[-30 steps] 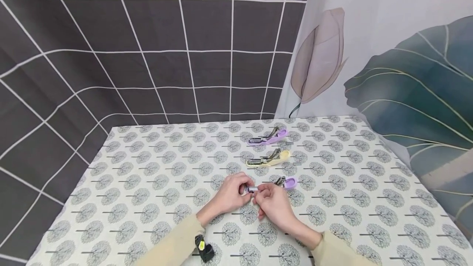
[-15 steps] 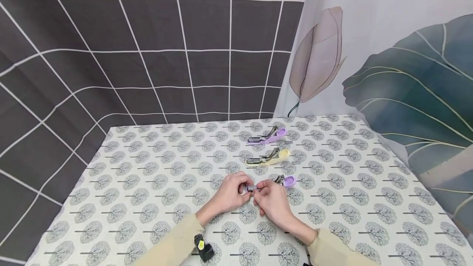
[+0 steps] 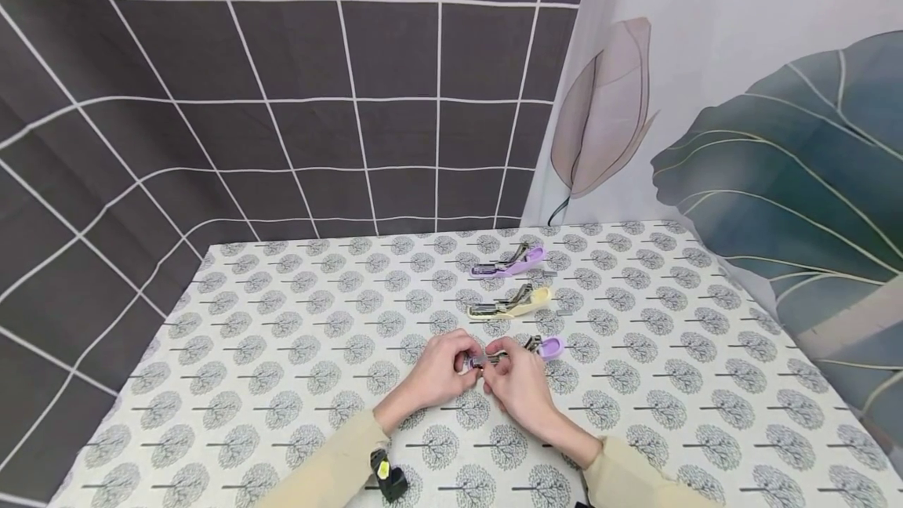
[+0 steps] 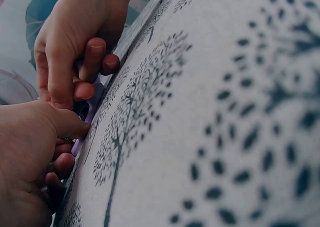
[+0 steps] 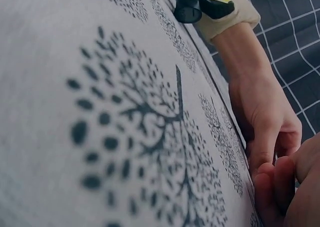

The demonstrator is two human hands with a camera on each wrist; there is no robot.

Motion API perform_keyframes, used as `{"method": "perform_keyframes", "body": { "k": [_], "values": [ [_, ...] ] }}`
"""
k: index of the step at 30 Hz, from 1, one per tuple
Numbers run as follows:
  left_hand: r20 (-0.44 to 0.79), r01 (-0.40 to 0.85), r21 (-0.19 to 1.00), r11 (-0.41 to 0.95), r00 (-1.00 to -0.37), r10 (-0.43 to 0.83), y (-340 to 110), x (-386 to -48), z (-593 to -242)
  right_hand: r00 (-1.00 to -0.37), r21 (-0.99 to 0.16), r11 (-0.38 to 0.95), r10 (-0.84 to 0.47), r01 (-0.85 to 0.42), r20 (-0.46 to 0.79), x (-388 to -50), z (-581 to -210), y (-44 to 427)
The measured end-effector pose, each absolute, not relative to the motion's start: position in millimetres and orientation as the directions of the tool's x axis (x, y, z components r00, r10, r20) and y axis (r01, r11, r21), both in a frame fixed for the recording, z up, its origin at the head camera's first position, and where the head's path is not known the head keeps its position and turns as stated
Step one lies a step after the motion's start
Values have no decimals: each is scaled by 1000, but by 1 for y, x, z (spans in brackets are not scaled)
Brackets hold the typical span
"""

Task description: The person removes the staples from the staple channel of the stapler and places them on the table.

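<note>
The nearest purple stapler (image 3: pixel 553 348) lies opened on the patterned tablecloth, its metal parts partly covered by fingers. My left hand (image 3: pixel 439 371) grips its left end with thumb and fingers. Over its middle, the fingertips of my right hand (image 3: pixel 524 384) pinch what looks like a small grey strip of staples (image 3: pixel 479 361), mostly hidden. From the left wrist view, both hands meet at the purple edge of the stapler (image 4: pixel 90 112). The right wrist view has my left hand (image 5: pixel 267 119) beyond my right fingers, and the stapler is hidden there.
Behind the hands lie a yellow stapler (image 3: pixel 539 298) and another purple stapler (image 3: pixel 531 257), both opened. Small grey staple strips rest beside them, one strip (image 3: pixel 564 312) right of the yellow one. A dark gridded curtain (image 3: pixel 296 132) hangs behind the table.
The right fingertips have shifted slightly and closed in over the strip, which shows less than before. The left hand keeps its hold on the stapler.
</note>
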State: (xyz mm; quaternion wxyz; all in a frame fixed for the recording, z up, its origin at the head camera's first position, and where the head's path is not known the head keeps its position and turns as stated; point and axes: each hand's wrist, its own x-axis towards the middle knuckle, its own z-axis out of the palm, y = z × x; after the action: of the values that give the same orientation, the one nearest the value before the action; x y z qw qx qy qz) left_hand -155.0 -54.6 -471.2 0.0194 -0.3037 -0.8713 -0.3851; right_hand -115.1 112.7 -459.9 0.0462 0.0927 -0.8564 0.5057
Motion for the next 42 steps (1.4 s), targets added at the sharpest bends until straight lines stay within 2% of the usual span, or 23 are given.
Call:
{"method": "perform_keyframes", "body": {
  "k": [14, 29, 42],
  "values": [
    [250, 534, 656, 533, -821, 513, -54, -153, -470, -981, -872, 457, -155, -177, 118, -116, -459, 120],
    [280, 551, 662, 509, -811, 514, -55, -155, -470, -987, -891, 432, -134, -140, 90, -116, -453, 130],
    [259, 529, 675, 514, -822, 507, -54, -154, -470, -985, -926, 358, -160, -115, 60, -113, -437, 140]
  ]
}}
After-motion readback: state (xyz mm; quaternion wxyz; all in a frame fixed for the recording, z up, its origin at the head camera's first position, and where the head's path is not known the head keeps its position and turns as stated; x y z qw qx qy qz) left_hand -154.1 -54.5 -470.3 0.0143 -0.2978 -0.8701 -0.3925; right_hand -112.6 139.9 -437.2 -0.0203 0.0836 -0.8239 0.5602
